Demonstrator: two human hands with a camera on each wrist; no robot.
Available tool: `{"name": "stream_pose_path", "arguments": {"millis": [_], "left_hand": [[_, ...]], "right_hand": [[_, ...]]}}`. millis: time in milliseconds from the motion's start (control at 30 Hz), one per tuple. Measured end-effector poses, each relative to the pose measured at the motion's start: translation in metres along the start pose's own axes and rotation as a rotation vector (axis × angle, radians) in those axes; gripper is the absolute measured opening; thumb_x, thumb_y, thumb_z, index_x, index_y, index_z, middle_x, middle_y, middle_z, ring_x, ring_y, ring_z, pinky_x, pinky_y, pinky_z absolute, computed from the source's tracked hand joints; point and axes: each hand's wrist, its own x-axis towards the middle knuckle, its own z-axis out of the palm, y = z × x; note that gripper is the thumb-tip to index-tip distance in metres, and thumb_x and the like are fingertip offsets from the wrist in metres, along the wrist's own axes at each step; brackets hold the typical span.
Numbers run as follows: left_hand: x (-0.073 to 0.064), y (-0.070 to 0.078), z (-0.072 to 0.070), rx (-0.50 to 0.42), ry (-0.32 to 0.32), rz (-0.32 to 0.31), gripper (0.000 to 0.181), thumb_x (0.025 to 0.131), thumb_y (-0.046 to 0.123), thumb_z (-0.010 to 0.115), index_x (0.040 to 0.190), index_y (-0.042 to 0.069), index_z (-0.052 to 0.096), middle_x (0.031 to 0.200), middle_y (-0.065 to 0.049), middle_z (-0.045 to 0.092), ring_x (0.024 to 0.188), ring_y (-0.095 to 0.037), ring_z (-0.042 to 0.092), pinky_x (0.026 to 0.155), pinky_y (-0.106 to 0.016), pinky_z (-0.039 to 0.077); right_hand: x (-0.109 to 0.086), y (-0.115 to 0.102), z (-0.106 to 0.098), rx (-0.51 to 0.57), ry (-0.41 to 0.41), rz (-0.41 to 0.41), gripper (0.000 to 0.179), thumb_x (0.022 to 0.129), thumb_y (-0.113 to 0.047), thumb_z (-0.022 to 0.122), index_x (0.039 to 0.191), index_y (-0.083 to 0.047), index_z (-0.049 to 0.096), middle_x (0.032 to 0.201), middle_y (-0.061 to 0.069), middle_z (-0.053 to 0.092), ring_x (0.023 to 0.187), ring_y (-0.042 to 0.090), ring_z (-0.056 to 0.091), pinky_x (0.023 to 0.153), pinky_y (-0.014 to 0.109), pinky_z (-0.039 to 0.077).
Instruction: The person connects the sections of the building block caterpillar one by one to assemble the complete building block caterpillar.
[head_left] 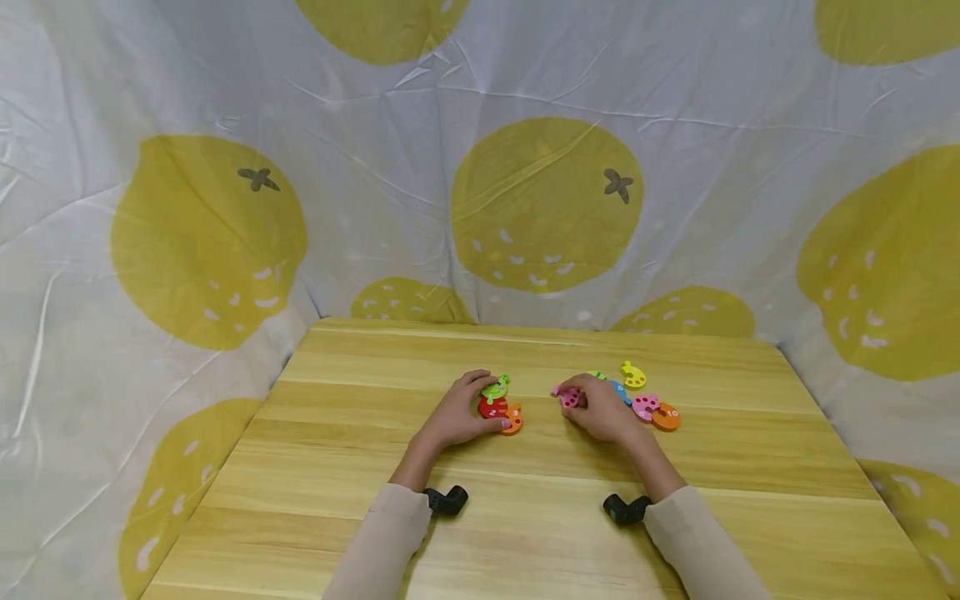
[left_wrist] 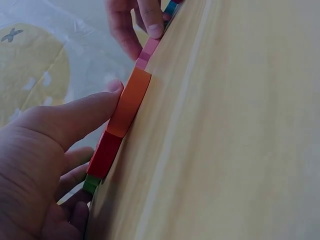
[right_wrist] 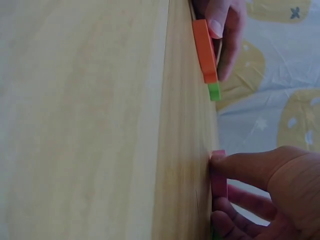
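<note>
In the head view my left hand (head_left: pixel 456 412) spans a joined row of puzzle pieces lying on the table: a green head piece (head_left: pixel 496 387), a red piece marked 2 (head_left: pixel 492 407) and an orange piece marked 3 (head_left: pixel 513 420). Its thumb rests on the orange piece (left_wrist: pixel 131 102), while the other fingers curl round the far side by the red and green ones. Across a gap to the right, my right hand (head_left: pixel 602 408) pinches a pink dotted puzzle piece (head_left: pixel 569 397) between thumb and fingers. The right wrist view shows this pink piece (right_wrist: pixel 218 180) low against the tabletop.
Beyond the right hand lie a partly hidden green piece (head_left: pixel 596 375), a blue piece (head_left: pixel 620 392), a yellow one (head_left: pixel 634 375), another pink one (head_left: pixel 645 407) and an orange piece marked 10 (head_left: pixel 666 416). A lemon-print cloth (head_left: pixel 390 183) hangs behind the wooden table (head_left: pixel 525 542).
</note>
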Motion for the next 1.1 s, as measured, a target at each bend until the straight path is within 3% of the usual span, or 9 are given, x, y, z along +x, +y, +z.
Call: {"name": "stream_pose_path", "arguments": {"millis": [167,467,1100], "left_hand": [[0.001,0.0,-0.001,-0.021,0.001,0.004,0.085,0.081,0.05,0.085,0.151,0.016,0.053,0.162,-0.007,0.04,0.152,-0.035,0.035,0.119,-0.056,0.037],[-0.004,-0.002,-0.002,-0.018,0.01,-0.001,0.085,0.08,0.053,0.085,0.149,0.015,0.055,0.161,-0.007,0.042,0.151,-0.036,0.037,0.119,-0.059,0.036],[-0.004,-0.001,-0.001,0.004,0.0,0.003,0.083,0.081,0.053,0.084,0.149,0.016,0.054,0.162,-0.007,0.041,0.152,-0.036,0.035,0.12,-0.058,0.035]], "right_hand": [[-0.001,0.001,-0.001,0.002,0.011,-0.004,0.035,0.09,-0.019,0.08,0.123,-0.01,0.071,0.107,0.006,0.068,0.087,0.017,0.057,0.078,0.035,0.05],[-0.005,-0.002,0.005,0.061,0.013,0.019,0.036,0.09,-0.02,0.081,0.124,-0.012,0.071,0.12,0.006,0.069,0.102,0.02,0.062,0.093,0.043,0.053],[-0.002,-0.014,0.002,0.133,0.027,-0.044,0.032,0.093,-0.016,0.076,0.125,-0.017,0.069,0.115,0.003,0.069,0.098,0.019,0.063,0.084,0.037,0.054]]}}
